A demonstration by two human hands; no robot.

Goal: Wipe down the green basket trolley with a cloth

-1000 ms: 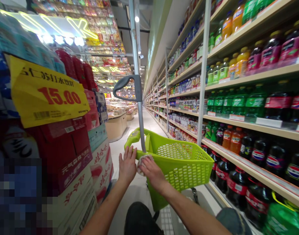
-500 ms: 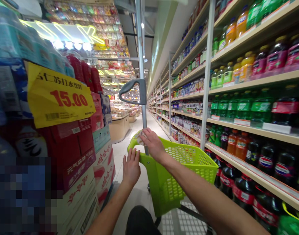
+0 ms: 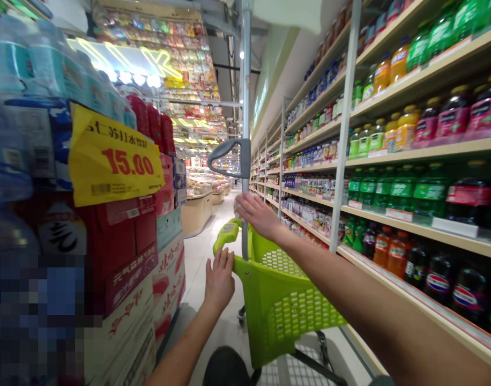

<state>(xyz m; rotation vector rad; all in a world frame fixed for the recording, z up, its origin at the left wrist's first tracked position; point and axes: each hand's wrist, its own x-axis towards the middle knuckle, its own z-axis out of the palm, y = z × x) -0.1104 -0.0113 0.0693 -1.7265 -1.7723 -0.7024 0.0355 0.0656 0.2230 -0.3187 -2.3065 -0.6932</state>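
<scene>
A lime-green shopping cart (image 3: pixel 265 305) with a perforated basket stands in front of me. My left hand (image 3: pixel 220 281) holds the near end of its green handle (image 3: pixel 228 229), fingers over the edge and thumb apart. With my right hand (image 3: pixel 257 215) I press a crumpled whitish cloth (image 3: pixel 238 206) against the grey metal pole (image 3: pixel 246 91) that rises at the cart's handle end. Part of the cloth is hidden under my fingers. Above that hand, a dark grey loop-shaped handle (image 3: pixel 245 158) is fixed to the pole.
Drink shelves (image 3: pixel 420 217) run along the right side, full of bottles. Stacked drink cartons (image 3: pixel 128 236) stand close on the left, with a yellow price sign (image 3: pixel 117 161) hanging over them. A tiled aisle (image 3: pixel 197 273) leads ahead past wooden display counters (image 3: pixel 197 212).
My right hand has moved up from the handle's far part to the pole, taking the cloth along. The left hand stays on the handle. The view has shifted slightly.
</scene>
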